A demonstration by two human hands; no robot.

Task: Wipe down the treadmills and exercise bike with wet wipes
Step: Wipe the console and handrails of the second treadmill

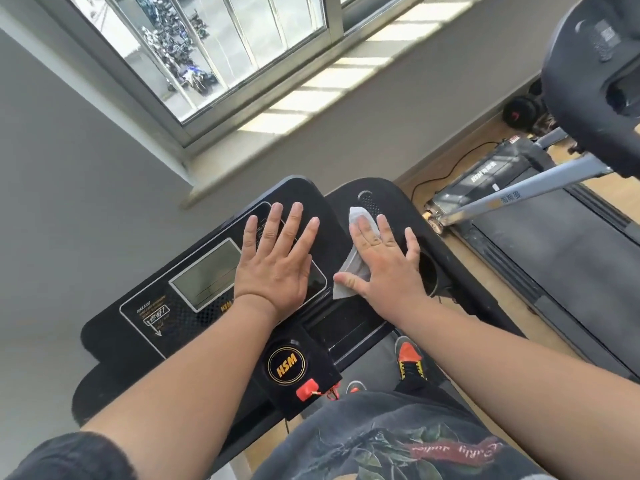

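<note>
A black treadmill console with a grey display and an HSM badge fills the middle of the head view. My left hand lies flat on its screen panel, fingers straight and spread. My right hand presses a white wet wipe flat against the console's right side, next to a round cup holder. Part of the wipe is hidden under the palm.
A red safety key clips to the console's near edge. A second treadmill with a grey upright stands to the right, its console at top right. Dumbbells lie by the wall. A window and sill run behind.
</note>
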